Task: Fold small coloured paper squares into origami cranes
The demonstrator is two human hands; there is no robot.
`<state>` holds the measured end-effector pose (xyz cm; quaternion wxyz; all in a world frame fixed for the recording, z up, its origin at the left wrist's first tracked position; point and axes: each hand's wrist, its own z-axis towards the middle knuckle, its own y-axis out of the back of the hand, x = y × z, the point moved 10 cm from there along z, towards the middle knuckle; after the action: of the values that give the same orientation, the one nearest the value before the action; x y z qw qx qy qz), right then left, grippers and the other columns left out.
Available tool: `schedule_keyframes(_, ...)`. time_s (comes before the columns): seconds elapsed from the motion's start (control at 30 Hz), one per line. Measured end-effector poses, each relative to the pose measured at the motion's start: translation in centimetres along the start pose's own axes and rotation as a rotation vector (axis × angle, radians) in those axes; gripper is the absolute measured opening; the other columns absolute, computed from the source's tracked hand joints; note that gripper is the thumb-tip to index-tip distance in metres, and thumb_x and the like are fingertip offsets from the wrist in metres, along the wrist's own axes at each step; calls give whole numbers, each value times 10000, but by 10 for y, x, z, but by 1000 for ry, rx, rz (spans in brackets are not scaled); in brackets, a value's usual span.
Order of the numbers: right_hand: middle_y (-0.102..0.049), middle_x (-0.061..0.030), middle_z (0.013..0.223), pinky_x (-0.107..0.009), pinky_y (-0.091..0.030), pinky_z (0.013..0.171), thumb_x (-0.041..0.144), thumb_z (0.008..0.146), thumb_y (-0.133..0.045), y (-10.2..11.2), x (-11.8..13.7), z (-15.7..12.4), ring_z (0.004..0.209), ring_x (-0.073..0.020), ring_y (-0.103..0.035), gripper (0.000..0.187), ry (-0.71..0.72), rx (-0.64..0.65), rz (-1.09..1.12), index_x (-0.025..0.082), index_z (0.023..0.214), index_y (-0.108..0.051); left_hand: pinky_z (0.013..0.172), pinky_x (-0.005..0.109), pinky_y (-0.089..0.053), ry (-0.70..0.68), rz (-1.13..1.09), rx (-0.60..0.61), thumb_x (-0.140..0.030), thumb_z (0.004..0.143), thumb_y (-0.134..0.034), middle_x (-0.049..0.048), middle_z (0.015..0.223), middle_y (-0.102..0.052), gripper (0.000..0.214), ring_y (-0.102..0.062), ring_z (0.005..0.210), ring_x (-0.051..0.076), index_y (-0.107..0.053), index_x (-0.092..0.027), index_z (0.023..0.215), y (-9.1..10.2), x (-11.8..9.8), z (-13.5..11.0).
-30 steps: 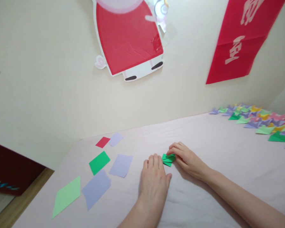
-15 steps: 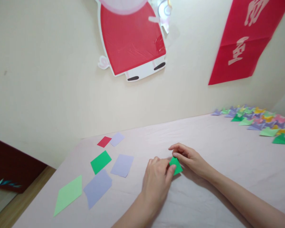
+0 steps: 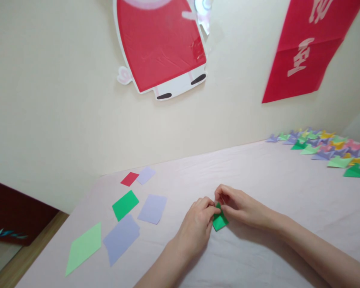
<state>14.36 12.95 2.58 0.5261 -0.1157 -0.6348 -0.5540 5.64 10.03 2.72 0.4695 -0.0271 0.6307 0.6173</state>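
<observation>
A small folded green paper (image 3: 219, 221) sits between my two hands on the pale pink tabletop (image 3: 258, 180). My left hand (image 3: 196, 228) pinches its left edge with curled fingers. My right hand (image 3: 238, 206) pinches its upper right part, fingertips meeting those of the left hand. Most of the paper's top is hidden by my fingers.
Flat paper squares lie to the left: red (image 3: 129, 179), dark green (image 3: 125, 205), light green (image 3: 84, 248) and three lilac ones (image 3: 152, 208). Several folded paper figures in many colours (image 3: 327, 150) cover the far right. The wall is close behind; the table's left edge drops to a wooden floor (image 3: 24, 256).
Both hands have closed in on the green paper and lifted it slightly. One second ago the left hand lay flat pressing it; now both hands pinch it.
</observation>
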Motion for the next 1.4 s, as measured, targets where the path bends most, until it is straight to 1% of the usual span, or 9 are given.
schedule_keyframes(0.07,-557,13,807,-266,-429,684,88,758,-539,-8,4,-6,754,-159,-526,155,16,118,-31,217,842,-549,876,286,-457,-2,-30,50,3,850,-434,43,1000,-600,355,-548,965,185,-668,-219,999,-2,-2,-2)
schedule_keyframes(0.13,-559,8,819,-283,-431,729,110,748,-607,-11,9,-10,798,-173,-531,132,57,150,-106,215,818,-567,878,272,-458,6,-36,83,28,814,-422,45,991,-584,390,-548,960,183,-660,-214,1006,-2,-3,-5)
schedule_keyframes(0.3,-601,-21,823,-314,-432,762,159,826,-621,-15,21,-13,833,-197,-550,59,171,123,-267,209,802,-601,911,270,-455,55,33,94,24,767,-428,46,1020,-561,390,-543,971,184,-623,-222,998,-1,-5,-10)
schedule_keyframes(0.5,-641,-53,825,-312,-430,739,121,907,-475,-14,25,-18,798,-189,-564,184,262,100,-360,194,833,-627,890,295,-459,100,107,145,7,772,-428,61,1007,-547,336,-529,961,202,-605,-194,975,-6,-11,-11)
schedule_keyframes(0.77,-629,-60,840,-338,-433,774,99,870,-476,-12,25,-21,824,-198,-538,175,278,77,-295,188,808,-614,881,332,-470,143,218,147,-32,868,-446,70,1034,-565,239,-544,957,211,-614,-174,961,-13,-10,-5)
schedule_keyframes(0.9,-616,-56,871,-350,-434,815,63,839,-485,-2,20,-20,864,-202,-527,201,232,65,-241,194,829,-637,867,390,-475,98,406,146,-14,865,-466,90,1089,-592,277,-548,962,245,-606,-148,1064,-22,-13,-2)
schedule_keyframes(1.0,-605,-56,907,-359,-431,847,48,831,-507,4,10,-18,905,-206,-520,206,174,54,-198,195,852,-650,821,406,-477,31,527,138,-13,868,-482,77,1004,-621,223,-547,915,257,-622,-139,987,-27,-16,1)
schedule_keyframes(1.23,-606,-50,924,-376,-411,894,139,909,-543,4,-8,-12,936,-207,-521,196,101,98,-106,217,863,-717,750,355,-467,41,463,39,4,832,-553,49,916,-617,177,-549,848,229,-617,-157,864,-21,-8,10)
schedule_keyframes(1.4,-598,-44,915,-374,-397,894,140,881,-593,3,-14,-10,936,-210,-510,134,59,94,-111,206,844,-704,740,358,-459,47,422,-16,-34,839,-594,49,912,-613,133,-549,840,233,-609,-166,850,-23,-3,13)
